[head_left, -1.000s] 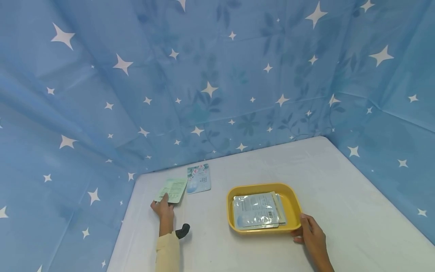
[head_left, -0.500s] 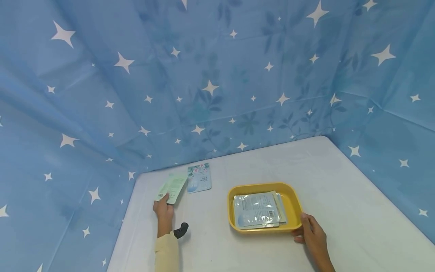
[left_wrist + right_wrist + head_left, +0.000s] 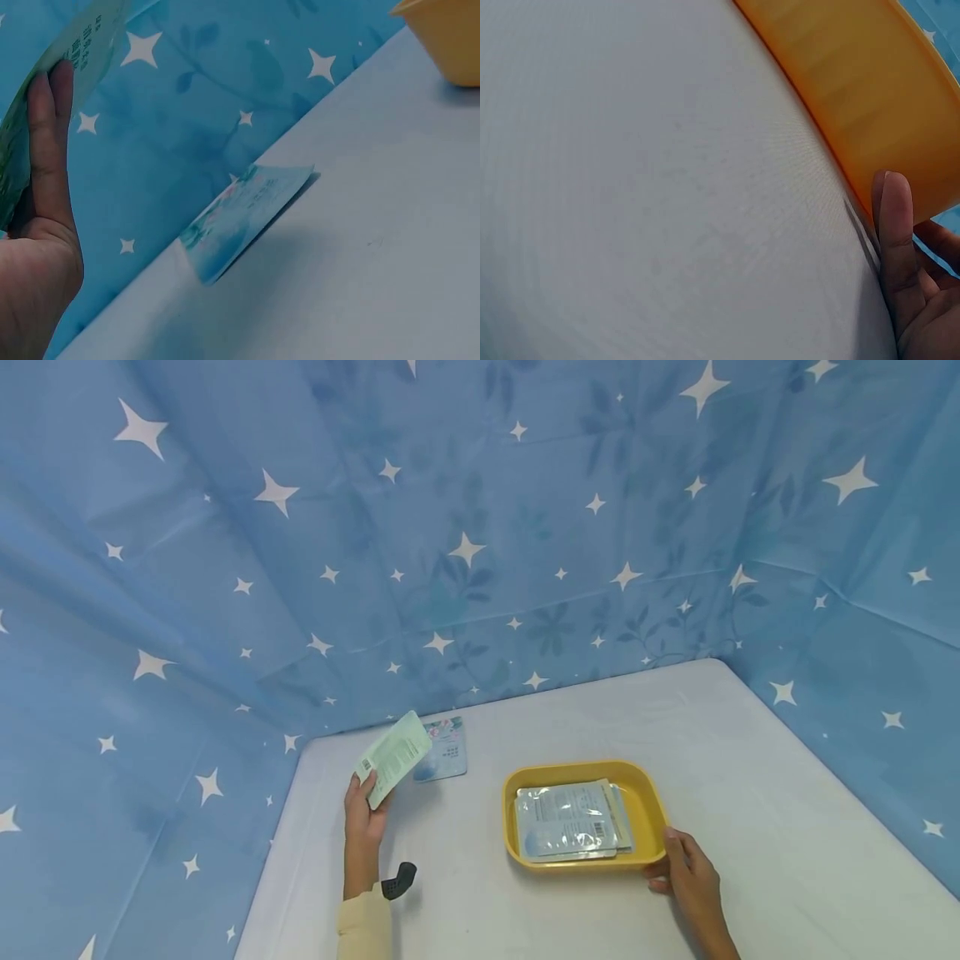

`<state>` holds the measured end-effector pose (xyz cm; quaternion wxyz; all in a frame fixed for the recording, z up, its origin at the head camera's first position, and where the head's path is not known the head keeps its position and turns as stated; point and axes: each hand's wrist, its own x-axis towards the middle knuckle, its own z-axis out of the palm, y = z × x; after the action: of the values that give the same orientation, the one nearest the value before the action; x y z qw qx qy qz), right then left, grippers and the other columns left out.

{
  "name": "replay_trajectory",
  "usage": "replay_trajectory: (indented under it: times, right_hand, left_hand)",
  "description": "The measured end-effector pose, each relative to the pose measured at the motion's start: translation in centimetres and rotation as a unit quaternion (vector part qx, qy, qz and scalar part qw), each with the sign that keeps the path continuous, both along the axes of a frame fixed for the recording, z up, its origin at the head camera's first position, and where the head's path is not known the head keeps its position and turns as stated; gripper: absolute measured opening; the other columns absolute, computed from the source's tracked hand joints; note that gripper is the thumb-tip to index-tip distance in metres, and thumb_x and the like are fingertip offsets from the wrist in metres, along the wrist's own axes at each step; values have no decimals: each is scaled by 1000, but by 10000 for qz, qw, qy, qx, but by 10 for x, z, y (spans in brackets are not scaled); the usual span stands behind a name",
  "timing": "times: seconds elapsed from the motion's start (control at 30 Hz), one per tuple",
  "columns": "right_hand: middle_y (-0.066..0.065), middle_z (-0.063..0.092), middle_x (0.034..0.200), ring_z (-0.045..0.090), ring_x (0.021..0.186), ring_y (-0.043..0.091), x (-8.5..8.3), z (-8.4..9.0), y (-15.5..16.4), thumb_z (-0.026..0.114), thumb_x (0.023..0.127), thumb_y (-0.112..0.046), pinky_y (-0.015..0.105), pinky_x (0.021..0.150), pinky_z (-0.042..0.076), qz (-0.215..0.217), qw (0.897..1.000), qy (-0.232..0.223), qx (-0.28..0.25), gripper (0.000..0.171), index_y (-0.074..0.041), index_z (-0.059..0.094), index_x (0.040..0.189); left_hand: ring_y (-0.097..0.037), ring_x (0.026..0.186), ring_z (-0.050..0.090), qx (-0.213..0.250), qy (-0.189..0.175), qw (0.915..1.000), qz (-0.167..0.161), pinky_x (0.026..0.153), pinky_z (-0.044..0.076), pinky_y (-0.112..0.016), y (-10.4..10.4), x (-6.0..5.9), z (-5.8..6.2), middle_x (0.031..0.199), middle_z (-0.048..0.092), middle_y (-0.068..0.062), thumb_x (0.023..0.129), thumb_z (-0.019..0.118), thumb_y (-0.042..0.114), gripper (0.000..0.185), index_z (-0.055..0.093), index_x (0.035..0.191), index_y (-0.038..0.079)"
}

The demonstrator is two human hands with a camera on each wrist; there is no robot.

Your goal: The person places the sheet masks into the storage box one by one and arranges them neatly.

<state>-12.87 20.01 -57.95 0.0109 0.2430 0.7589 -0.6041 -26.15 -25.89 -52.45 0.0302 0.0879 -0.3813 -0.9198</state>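
Note:
My left hand (image 3: 363, 814) pinches a pale green foil sachet (image 3: 396, 757) by its near end, thumb on the printed face and fingers behind. In the left wrist view the sachet (image 3: 94, 49) stands tilted up, above the table. Behind it a blue floral sachet (image 3: 448, 762) lies flat near the table's back edge, partly covered in the head view. My right hand (image 3: 694, 881) grips the near right corner of a yellow tray (image 3: 647, 822), thumb at the rim and fingers against the outer wall (image 3: 870, 97). Inside the tray lies a small stack of silvery-blue sachets (image 3: 564, 823).
The white table (image 3: 480, 910) meets a blue star-printed curtain (image 3: 525, 568) at the back and sides. A black wrist mount (image 3: 400, 881) sticks out beside the left cuff, over the table.
My left hand has raised the green sachet off the table and tilted it, shifting slightly right so that it overlaps the blue one in view. The right hand and tray have stayed put.

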Motion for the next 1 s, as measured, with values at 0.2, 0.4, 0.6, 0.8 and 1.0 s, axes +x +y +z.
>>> replay_trajectory:
  times: [0.2,0.4,0.6,0.8,1.0]
  right_hand:
    - [5,68,82,67,66,9,-1,-2,0,32,100,-60,25,62,59,-40,10000,34,1,71,-1,40,139]
    - [5,68,81,68,67,9,1,-1,-1,32,99,-61,25,62,59,22,10000,25,14,72,-1,41,139]
    - [5,68,79,67,65,8,1,0,0,33,100,-60,25,61,59,-37,9999,155,29,70,-1,42,138]
    - [4,68,78,67,64,8,-3,-1,-1,34,101,-57,25,60,59,-101,9994,317,115,66,-2,45,135]
    - [9,69,83,67,65,8,-6,-2,-4,34,101,-57,25,59,59,-142,9991,347,201,64,-3,45,134]
  left_hand:
    - [-14,101,71,-377,211,9971,-620,81,58,-26,25,20,13,115,68,1,102,47,9,43,31,143,14]
    - [-16,103,70,-564,397,9893,-1286,81,58,-28,55,45,18,120,67,0,104,44,8,46,25,146,13]
    - [-17,110,68,-692,511,9801,-1788,87,56,-28,85,62,19,126,65,-2,103,44,6,50,23,148,8]
    - [-16,111,67,-962,347,9760,-1922,91,54,-27,107,78,18,127,65,-1,100,51,7,49,29,144,9]
    - [-19,117,64,-1117,115,9733,-2001,95,52,-31,117,96,11,131,62,-3,99,56,12,54,29,145,9]
